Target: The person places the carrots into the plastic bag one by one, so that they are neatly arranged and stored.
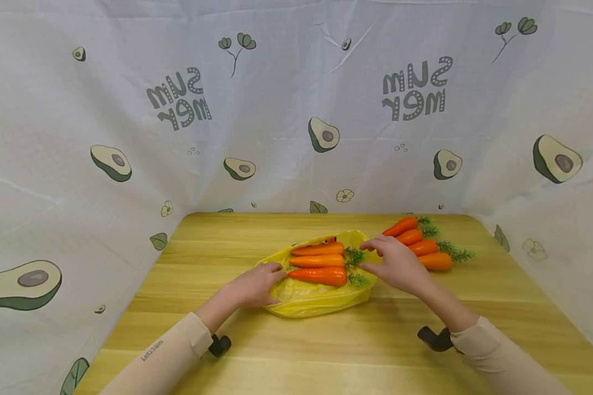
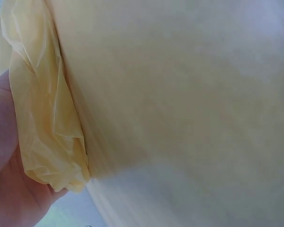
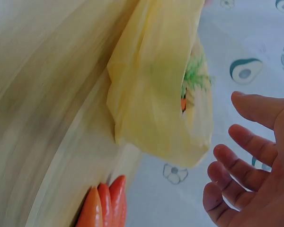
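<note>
A yellow plastic bag lies with its mouth upward near the middle of the wooden table. Three orange carrots with green tops sit in it side by side, the nearest carrot pointing left. My left hand grips the bag's left end, its fingers over the rim beside the carrot tips; bag film hides part of the fingers in the left wrist view. Over the bag's right end hovers my right hand, fingers spread and slightly bent, close to the leafy tops. Nothing is in it in the right wrist view.
Several more carrots with green tops lie in a row at the back right, partly behind my right hand. A white cloth printed with avocados hangs round the back and sides of the table.
</note>
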Tool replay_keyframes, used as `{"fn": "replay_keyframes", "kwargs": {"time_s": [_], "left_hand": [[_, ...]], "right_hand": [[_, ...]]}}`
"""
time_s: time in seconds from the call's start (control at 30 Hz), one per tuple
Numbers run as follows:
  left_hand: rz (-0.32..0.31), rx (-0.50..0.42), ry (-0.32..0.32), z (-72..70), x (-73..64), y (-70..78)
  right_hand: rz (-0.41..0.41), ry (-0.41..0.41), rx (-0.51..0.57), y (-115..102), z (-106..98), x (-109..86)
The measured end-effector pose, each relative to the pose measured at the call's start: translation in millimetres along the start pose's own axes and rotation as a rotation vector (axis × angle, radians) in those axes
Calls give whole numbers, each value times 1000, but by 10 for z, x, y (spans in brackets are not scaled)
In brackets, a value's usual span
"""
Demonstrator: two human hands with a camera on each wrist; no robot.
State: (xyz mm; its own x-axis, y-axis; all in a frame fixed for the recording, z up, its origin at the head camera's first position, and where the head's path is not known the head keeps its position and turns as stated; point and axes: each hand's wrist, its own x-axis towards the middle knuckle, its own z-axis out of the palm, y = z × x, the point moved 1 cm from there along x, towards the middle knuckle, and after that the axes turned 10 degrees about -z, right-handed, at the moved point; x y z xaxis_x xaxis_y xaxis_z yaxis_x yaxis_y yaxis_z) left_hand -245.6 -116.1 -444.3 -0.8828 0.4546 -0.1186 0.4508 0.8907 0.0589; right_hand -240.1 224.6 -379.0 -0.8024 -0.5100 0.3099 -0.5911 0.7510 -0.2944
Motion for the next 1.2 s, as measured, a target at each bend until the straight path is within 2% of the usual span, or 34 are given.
{"fn": "replay_keyframes", "kwargs": {"time_s": [0.27,0.5,0.7,1.2], "left_hand": [[0,-5,-7,3,15,-23],[1,-15,-12,-11,15,-35],[5,-24,-15,-15,14,-34],[13,-32,-11,-33,10,-21]], "right_hand": [[38,-8,59,256,-155,-89],[36,3,40,474,-256,-169],[72,-27,59,668,-333,-249],[168,-78,112,1023,-396,-423]]}}
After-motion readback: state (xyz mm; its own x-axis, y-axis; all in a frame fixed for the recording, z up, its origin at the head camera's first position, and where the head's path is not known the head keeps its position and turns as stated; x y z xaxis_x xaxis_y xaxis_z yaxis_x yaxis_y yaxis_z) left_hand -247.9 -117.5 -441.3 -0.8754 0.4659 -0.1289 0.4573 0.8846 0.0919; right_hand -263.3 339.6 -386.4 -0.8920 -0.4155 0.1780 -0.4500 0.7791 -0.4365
